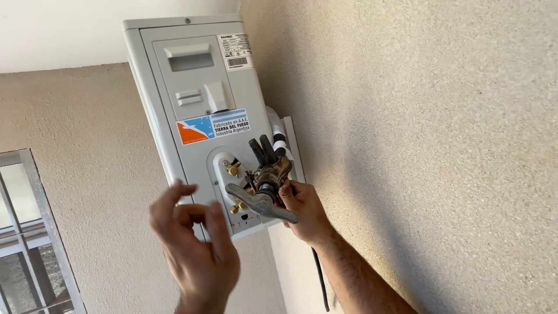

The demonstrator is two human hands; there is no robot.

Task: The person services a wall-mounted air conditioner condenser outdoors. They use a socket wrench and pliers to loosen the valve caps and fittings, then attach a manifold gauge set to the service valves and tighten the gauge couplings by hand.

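Note:
A light grey outdoor air-conditioner unit (192, 110) hangs high on a textured beige wall. Its lower side panel has brass service valves (234, 169) in a recess. My right hand (305, 210) reaches up and grips a dark metal tool or valve assembly (268, 174) with a grey lever handle (260, 203), held against the brass valves. Black insulated pipes rise from it. My left hand (195, 244) hovers below the unit with fingers spread and curled, holding nothing.
A black cable (320, 276) hangs down below my right wrist. The beige wall (442, 145) juts out on the right. A barred window (32, 244) sits at the lower left. White ceiling shows at the top left.

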